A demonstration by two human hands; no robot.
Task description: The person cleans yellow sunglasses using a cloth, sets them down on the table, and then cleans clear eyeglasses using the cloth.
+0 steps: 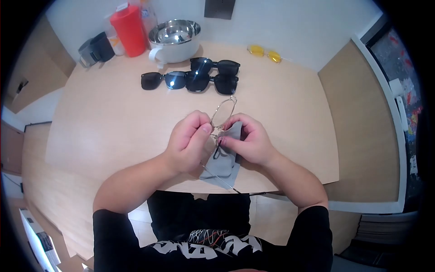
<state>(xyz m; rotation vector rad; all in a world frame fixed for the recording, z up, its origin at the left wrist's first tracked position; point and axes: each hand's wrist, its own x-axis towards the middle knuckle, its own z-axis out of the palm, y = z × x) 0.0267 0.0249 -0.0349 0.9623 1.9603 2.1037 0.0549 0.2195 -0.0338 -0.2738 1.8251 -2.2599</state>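
Observation:
Thin-rimmed clear glasses (224, 113) are held between my two hands above the table's near edge. My left hand (190, 139) is closed, thumb and fingers pinching the frame near its middle. With my right hand (249, 139) I grip a grey cloth (234, 132) against the lower lens, which is largely hidden by the cloth and fingers. The temples of the glasses extend down toward my body. Beneath them, more grey cloth and a light grey flat item (220, 165) lie at the table edge.
Dark sunglasses (198, 82) sit in a cluster beyond my hands, with yellow-lens glasses (264, 53) at the back right. A white-handled steel bowl (176, 45), a red container (129, 31) and grey mugs (103, 47) stand at the back left. A raised panel (358, 127) borders the right side.

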